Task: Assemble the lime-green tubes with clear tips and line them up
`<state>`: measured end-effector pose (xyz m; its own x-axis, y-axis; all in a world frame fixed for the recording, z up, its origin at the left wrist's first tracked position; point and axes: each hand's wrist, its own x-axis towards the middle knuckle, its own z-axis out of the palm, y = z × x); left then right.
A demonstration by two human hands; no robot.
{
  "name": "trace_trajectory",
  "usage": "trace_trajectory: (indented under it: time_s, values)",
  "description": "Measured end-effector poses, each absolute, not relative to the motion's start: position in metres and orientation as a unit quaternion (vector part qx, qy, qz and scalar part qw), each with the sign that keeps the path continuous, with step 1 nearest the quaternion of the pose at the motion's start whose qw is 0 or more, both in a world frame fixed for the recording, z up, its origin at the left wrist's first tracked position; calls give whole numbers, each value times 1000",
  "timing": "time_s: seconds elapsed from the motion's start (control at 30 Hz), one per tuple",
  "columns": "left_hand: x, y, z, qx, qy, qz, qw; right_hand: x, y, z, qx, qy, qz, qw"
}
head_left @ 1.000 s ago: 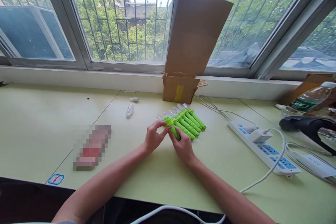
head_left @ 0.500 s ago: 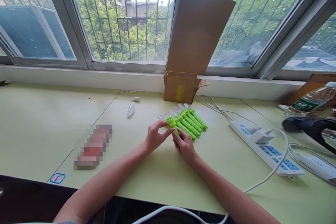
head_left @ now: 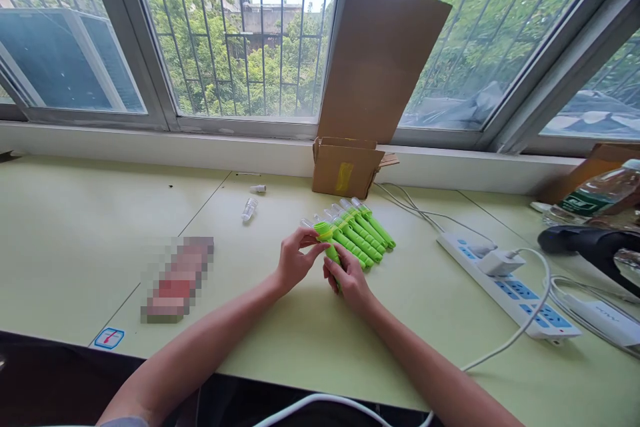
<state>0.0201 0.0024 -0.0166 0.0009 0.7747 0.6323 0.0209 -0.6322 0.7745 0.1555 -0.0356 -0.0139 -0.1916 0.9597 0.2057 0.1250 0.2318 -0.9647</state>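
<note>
Both hands are on one bright green plastic handle (head_left: 331, 253) with a wide, round top ringed in yellow-green. My left hand (head_left: 295, 257) pinches it just below the round top, thumb and fingers closed. Lower down, my right hand (head_left: 347, 275) wraps round the stem and hides part of it. Right behind them lies a row of several similar green handles (head_left: 363, 233) with ribbed grips and clear tips, side by side on the table. Further left, a clear plastic piece (head_left: 249, 209) and a smaller whitish tip (head_left: 258, 189) lie apart from the hands.
On the pale green table (head_left: 280, 347), a small cardboard box (head_left: 345, 167) stands by the window. To the right are a white power strip (head_left: 505, 287) with cables, a black curved object (head_left: 580, 240) and a water bottle (head_left: 600, 190). A blurred-out item (head_left: 177, 280) lies left.
The right hand has shifted slightly down and left along the handle, baring more of its stem. The round top has tilted a little. The left hand keeps its pinch.
</note>
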Motion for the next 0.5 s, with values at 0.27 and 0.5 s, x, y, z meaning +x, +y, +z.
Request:
trace_trajectory:
  time_s: [0.27, 0.5]
  values:
    - [19, 4, -16, 649, 353, 618, 269, 156, -30, -18, -540, -676, 214, 454]
    - [18, 6, -19, 669, 332, 604, 278, 159, -28, -19, -498, -646, 300, 495]
